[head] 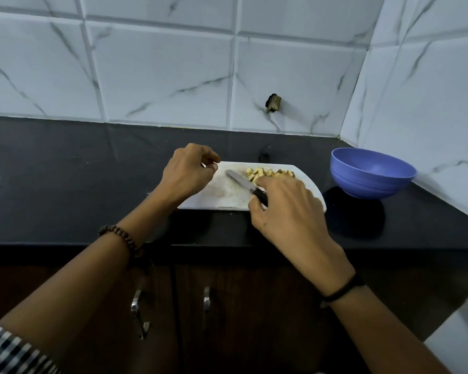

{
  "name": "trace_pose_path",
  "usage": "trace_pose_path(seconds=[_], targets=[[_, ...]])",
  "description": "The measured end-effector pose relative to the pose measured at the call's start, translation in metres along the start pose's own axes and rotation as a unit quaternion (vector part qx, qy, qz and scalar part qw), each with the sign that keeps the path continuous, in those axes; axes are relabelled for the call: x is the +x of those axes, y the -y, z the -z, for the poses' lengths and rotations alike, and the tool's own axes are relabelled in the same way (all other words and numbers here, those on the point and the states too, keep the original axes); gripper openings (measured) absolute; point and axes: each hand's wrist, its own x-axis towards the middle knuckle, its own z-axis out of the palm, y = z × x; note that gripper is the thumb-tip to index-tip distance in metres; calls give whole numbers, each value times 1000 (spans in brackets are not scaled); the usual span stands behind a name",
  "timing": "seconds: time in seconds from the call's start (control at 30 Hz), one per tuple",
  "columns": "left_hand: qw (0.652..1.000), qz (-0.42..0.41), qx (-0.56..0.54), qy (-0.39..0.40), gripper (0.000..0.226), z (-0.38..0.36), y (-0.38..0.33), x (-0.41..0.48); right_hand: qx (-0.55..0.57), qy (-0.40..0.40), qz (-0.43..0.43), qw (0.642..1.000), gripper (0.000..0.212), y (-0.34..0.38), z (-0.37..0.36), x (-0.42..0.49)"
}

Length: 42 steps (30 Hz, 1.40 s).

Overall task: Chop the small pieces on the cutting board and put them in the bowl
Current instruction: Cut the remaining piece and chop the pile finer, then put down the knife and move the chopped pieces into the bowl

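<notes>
A white cutting board (227, 197) lies on the black counter. Small yellowish chopped pieces (270, 173) are heaped along its far right edge. A knife (239, 180) rests on the board, its blade pointing far-left and its dark handle running between thumb and forefinger of my right hand (287, 209). That hand covers the handle, and its fingertips reach the near side of the heap. My left hand (187, 171) hovers over the board's far left corner, fingers curled, thumb and forefinger nearly touching, nothing visible in them. An empty blue bowl (373, 172) stands right of the board.
The black counter (65, 184) runs left to right with a tiled wall behind and a tiled side wall just beyond the bowl. Dark cabinet doors with metal handles (206, 299) sit below the counter's front edge.
</notes>
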Motion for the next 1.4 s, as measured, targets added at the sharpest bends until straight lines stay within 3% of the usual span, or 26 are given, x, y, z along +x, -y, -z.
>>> trace_pose_path(seconds=[0.13,0.27,0.43,0.67,0.77,0.97,1.17,1.3,1.4], targets=[[1000,-13,4,0,22,1,3,-2,19,25,26,999,45,16,-15,7],[1000,-20,5,7,21,3,5,-4,17,29,33,999,30,22,-22,14],[999,-25,9,24,20,2,1,-3,27,42,51,997,32,13,-18,20],[996,-51,42,67,19,-3,-14,5,63,50,-39,996,29,-33,-3,44],[991,-61,37,114,27,-5,-20,14,44,96,-59,993,46,-53,2,54],[959,-26,90,268,75,-15,-35,39,13,184,-82,979,81,-79,10,77],[915,11,174,365,79,-23,-50,64,25,285,-102,953,75,-89,15,101],[908,20,160,386,57,-25,-60,71,63,308,-95,944,102,-90,12,115],[904,19,143,404,76,-31,-68,73,116,320,-87,936,100,-90,7,122]])
